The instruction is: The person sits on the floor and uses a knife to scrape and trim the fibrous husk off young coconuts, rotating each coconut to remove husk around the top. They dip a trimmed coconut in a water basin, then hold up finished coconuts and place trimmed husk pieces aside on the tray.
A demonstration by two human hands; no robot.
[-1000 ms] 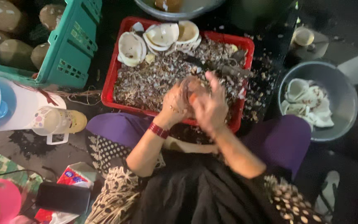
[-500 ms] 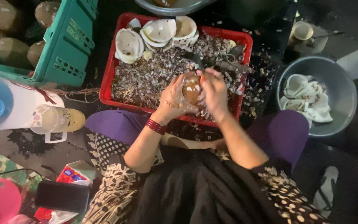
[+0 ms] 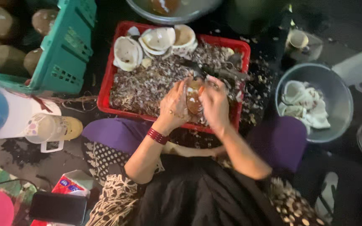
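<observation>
Head view: left hand (image 3: 174, 104) and right hand (image 3: 215, 102) both clasped around a brown, partly peeled coconut piece (image 3: 193, 97), held over the red plastic crate (image 3: 105, 90) of brown shavings. White coconut halves (image 3: 158, 39) sit at the crate's far end. Grey metal bowl (image 3: 336, 90) on the right.

Hands hemmed in over a crowded tray

The left hand (image 3: 174, 106) and right hand (image 3: 214, 102) sit close together over the red tray (image 3: 105, 90); white shell halves (image 3: 156, 42) block twelve to eleven o'clock, a dark tool, perhaps a scraper (image 3: 214, 71), lies at one, a grey bowl (image 3: 336, 94) stands at three and a green crate (image 3: 65, 46) at ten. The chip-covered tray bed at nine is the openest way.
</observation>
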